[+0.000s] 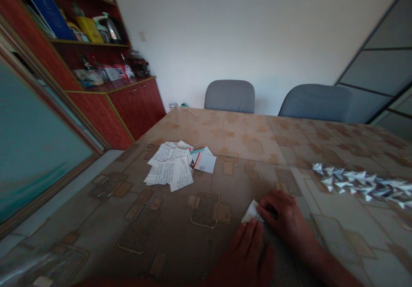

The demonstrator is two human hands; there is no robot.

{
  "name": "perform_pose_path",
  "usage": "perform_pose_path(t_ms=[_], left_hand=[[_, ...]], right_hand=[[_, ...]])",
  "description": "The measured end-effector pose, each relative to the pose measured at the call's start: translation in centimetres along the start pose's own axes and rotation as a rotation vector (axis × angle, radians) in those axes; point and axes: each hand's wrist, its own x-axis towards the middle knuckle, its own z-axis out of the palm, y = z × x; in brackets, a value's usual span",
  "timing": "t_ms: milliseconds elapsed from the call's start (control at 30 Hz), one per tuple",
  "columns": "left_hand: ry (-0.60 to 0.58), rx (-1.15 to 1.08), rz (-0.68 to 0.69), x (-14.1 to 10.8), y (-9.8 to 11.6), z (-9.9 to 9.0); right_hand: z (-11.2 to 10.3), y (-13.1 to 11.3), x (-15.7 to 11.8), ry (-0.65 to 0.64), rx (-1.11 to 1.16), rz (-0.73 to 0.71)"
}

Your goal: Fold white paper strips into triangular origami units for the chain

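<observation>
A small folded piece of paper (251, 212) lies on the table in front of me, pale with faint print. My left hand (249, 250) comes in from the bottom, its fingers close together and holding the paper's near edge down against the tabletop. From the right, my right hand (280, 212) has its fingers curled, with thumb and fingertips gripping the paper's right side. The fingers cover part of the paper, so its full shape is hidden.
A loose pile of printed paper slips (172, 171) lies left of centre on the patterned table (212, 128). Rows of small folded paper pieces (363, 183) stand on the right. Two grey chairs (229, 96) are beyond the far edge, and a red-brown cabinet (135, 111) stands at left.
</observation>
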Motion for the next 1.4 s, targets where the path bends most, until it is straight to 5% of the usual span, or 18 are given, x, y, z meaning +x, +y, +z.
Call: perform_pose_path(t_ms=[533,1233,1400], left_hand=[[-0.052,0.009,-0.007,-0.8,0.5,0.9],[0.078,-0.067,-0.109,0.8,-0.4,-0.6],[-0.020,-0.078,-0.085,0.6,-0.8,-0.6]], right_hand=[[0.3,0.2,0.9,-0.020,0.086,-0.014],[0.4,0.1,0.7,0.005,0.045,-0.033],[0.3,-0.2,0.6,0.002,0.032,-0.018]])
